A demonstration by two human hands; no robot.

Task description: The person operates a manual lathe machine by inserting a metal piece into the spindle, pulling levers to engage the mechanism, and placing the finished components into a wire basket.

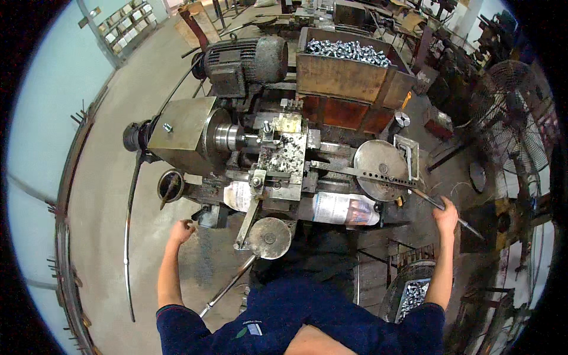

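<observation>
My right hand (445, 215) is wrapped round a metal lever rod (429, 199) at the right. That rod joins a flat bar with a row of holes (367, 173), which crosses a large round metal disc (373, 155). My left hand (184, 230) is in the air left of a small dark metal box (210, 217), its fingers curled; whatever they hold, if anything, is hidden. Between my hands stands a small lathe, with a shiny spindle (227, 137) and a tool slide (284, 155) strewn with metal chips. In front of it is a smaller round disc (269, 239).
Behind the lathe sit an electric motor (251, 60) and a large bin (337, 77) heaped with small shiny metal parts. More parts fill a tray (414, 299) by my right forearm. A caged fan (510, 118) stands at the right. A long rod (126, 260) hangs at the left.
</observation>
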